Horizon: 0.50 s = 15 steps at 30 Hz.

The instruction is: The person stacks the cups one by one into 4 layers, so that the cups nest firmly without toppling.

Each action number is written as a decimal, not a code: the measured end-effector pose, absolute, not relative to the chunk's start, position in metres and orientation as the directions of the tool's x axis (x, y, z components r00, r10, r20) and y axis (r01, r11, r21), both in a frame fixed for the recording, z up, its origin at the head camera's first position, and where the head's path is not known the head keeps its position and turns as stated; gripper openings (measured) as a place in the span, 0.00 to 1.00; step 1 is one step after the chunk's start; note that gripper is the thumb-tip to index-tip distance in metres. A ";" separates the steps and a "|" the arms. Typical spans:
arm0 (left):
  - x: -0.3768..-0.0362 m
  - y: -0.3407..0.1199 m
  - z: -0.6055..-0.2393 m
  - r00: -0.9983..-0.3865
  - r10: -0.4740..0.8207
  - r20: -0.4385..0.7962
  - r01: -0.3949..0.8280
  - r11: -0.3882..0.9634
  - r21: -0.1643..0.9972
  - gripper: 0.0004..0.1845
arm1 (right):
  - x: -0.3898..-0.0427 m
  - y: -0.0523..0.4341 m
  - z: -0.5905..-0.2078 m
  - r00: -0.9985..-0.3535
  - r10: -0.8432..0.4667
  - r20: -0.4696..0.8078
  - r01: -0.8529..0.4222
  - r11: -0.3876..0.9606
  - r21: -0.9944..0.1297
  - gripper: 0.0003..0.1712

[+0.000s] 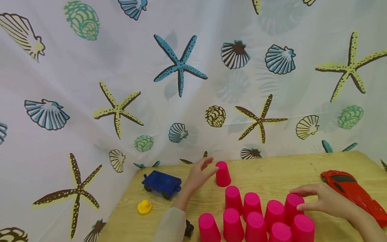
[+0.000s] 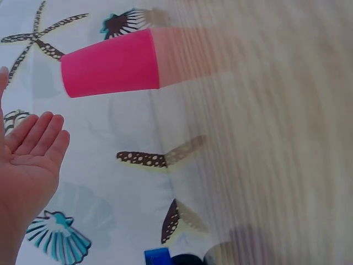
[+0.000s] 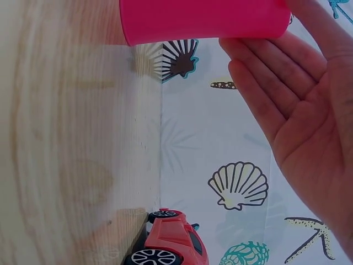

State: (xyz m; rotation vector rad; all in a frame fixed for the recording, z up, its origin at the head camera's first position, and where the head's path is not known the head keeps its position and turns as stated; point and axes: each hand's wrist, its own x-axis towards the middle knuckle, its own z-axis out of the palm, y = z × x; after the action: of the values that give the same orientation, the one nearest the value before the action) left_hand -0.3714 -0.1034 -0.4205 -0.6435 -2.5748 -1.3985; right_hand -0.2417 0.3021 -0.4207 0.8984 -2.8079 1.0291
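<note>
No brand, label or writing can be read on anything here. At the left of the wooden bench [image 1: 272,171] sit a yellow duck [image 1: 144,206] and, just behind it, a blue toy wagon [image 1: 162,183]. Next comes the left hand [image 1: 198,174], fingers [image 1: 208,161] straight and relaxed, holding nothing, fingertips just beside a lone pink cup [image 1: 222,173] that stands upside down, apart from the others; whether they touch it cannot be told. The cup is plain, smooth, bright pink plastic, tapering to its flat base on top. Right of it stands a cluster of pink cups [image 1: 254,222], all inverted and packed close together. The right hand [image 1: 323,201] lies over the cluster's far right cup [image 1: 292,204], fingers lightly bent, fingertips resting on its top. A red toy car [image 1: 353,193] lies just beyond, near the bench's right edge.
</note>
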 end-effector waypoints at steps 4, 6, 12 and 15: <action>-0.352 -0.117 -0.415 -0.881 0.310 0.357 0.465 0.434 0.771 0.30 | -0.239 0.303 -0.421 -0.847 -0.480 0.229 -0.520 0.657 -0.546 0.26; -0.340 -0.124 -0.413 -0.875 0.319 0.364 0.475 0.424 0.771 0.29 | -0.237 0.303 -0.420 -0.862 -0.454 0.228 -0.500 0.683 -0.532 0.26; -0.299 -0.148 -0.404 -0.856 0.377 0.355 0.495 0.394 0.775 0.27 | -0.235 0.301 -0.417 -0.891 -0.352 0.286 -0.452 0.742 -0.494 0.26; -0.280 -0.160 -0.405 -0.852 0.416 0.318 0.482 0.386 0.787 0.28 | -0.235 0.300 -0.418 -0.868 -0.308 0.389 -0.473 0.749 -0.464 0.25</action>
State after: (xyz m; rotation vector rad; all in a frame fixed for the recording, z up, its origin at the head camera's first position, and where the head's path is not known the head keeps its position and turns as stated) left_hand -0.2796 -0.1596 -0.4049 -0.8301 -2.5578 -1.4884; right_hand -0.2347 0.3002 -0.4176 0.6086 -2.6610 0.8189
